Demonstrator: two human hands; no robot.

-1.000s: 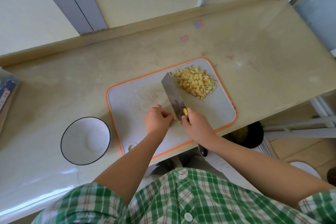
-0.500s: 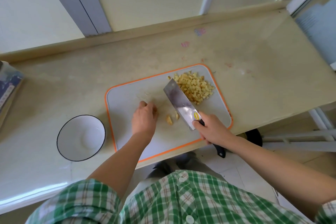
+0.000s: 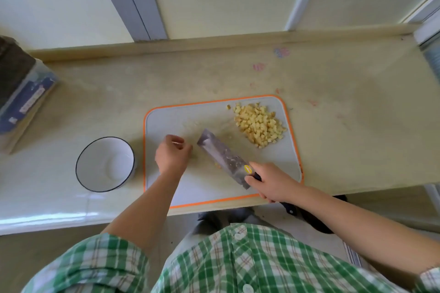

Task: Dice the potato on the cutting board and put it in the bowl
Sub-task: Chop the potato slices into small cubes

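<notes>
Nearest the camera is a green-and-white checked shirt with white buttons [image 3: 238, 257], and both bare forearms reach forward from it. The right hand [image 3: 270, 182] is clenched round the dark handle of a broad steel cleaver [image 3: 222, 156]. The cleaver's blade lies slanted over the middle of the grey plastic cutting board with an orange rim [image 3: 190, 194]. The blade tip points away and to the left. A few small potato bits [image 3: 217, 166] lie on the board against the blade's left edge. The left hand [image 3: 171, 158] is over the board just left of the blade with its fingers curled in. It is blurred, so I cannot tell whether it holds anything. Left of the board, close beside it, stands a round white bowl with a dark rim [image 3: 92, 162]. The pile of pale yellow potato cubes [image 3: 258, 125] sits on the board's far right corner, apart from the blade. All of this rests on a beige countertop [image 3: 345, 131]. At its far left edge lies a blue-and-white package [image 3: 23, 102].
</notes>
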